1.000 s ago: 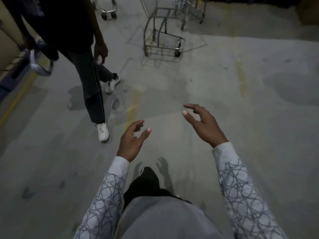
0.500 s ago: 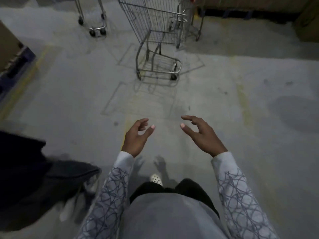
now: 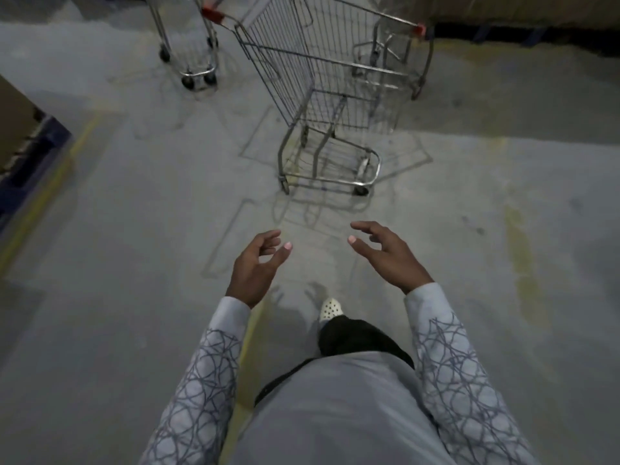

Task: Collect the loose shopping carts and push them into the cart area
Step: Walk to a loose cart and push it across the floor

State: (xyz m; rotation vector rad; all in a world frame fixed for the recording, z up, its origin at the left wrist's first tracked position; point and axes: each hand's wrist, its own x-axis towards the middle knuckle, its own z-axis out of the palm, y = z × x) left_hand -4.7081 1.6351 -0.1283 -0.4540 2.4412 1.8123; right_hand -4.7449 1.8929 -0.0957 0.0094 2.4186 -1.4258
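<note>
A: Loose cart (image 3: 322, 95) stands free on the concrete (image 3: 134, 229), apparently nose toward us; second cart (image 3: 191, 58) to its left.
B: Hands?
A: Left hand (image 3: 256, 266) and right hand (image 3: 391, 258) both empty, fingers loosely spread, on the cart's near side, not touching. Likely raised ready to take hold.

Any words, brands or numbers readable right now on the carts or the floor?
None readable.
The nearest cart and the left cart show no lettering.
The red handle caps are too blurred to tell.
The yellow floor line is a plain stripe.
</note>
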